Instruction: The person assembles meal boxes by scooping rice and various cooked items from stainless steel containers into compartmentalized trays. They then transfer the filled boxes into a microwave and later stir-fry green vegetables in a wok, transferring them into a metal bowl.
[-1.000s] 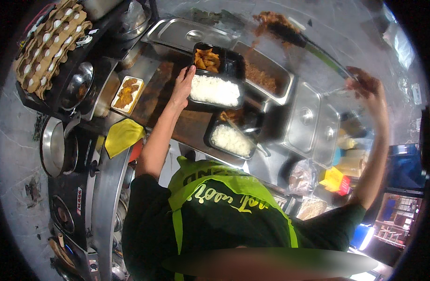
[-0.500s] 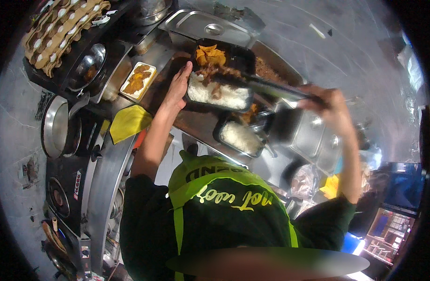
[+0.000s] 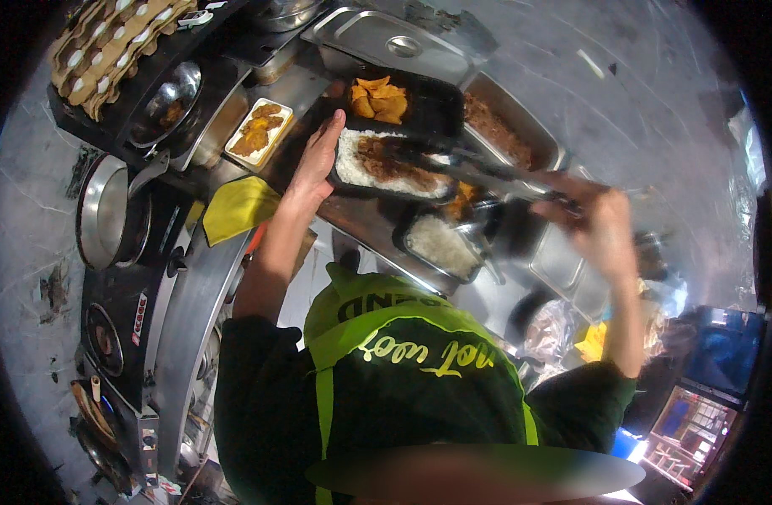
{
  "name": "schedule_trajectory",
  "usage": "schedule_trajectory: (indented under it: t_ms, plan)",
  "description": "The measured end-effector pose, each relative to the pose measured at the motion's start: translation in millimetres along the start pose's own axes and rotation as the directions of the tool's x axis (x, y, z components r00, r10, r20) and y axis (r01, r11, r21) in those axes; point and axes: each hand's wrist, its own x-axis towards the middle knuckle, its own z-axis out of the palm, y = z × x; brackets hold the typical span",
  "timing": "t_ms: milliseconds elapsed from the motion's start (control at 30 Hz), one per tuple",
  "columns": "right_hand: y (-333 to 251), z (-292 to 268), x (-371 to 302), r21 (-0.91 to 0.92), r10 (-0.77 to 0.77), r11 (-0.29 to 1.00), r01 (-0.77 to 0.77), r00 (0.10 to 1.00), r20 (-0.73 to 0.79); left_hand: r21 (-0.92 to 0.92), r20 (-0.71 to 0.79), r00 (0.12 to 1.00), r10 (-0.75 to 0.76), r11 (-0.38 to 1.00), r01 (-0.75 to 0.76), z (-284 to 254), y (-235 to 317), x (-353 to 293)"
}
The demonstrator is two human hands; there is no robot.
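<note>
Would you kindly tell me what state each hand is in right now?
Left hand: holding the black tray at its left side.
Right hand: closed on the tongs, motion-blurred.

Brown shredded food (image 3: pixel 391 161) now on rice (image 3: pixel 349 158); tongs (image 3: pixel 497 173) swung inward.

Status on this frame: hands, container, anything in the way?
Left hand holding black container by its left side. Right hand, blurred, gripping long utensil over it. Brown food on white rice; utensil partly blocks view.
</note>
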Motion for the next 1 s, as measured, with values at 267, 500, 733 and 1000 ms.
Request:
schedule_trajectory:
  t_ms: [267,500,733,1000]
  plan:
    - [17,-6,-8,0.045,0.198,0.979,-0.201,0.978,0.067,0.015,-0.009,1.000,0.008,1.000,-0.008,14,8,-13]
    - [9,6,-13,-0.011,0.145,0.989,-0.145,0.982,0.118,0.006,0.037,0.999,0.030,1.000,-0.030,16,-1,1]
    - [15,8,-17,0.077,0.119,0.989,-0.124,0.991,0.066,0.017,0.038,0.999,0.020,1.000,-0.021,22,0,-3]
    - [14,7,-20,0.002,0.085,0.996,-0.085,0.996,0.009,-0.014,0.078,0.997,-0.029,0.999,0.030,22,-4,-1]
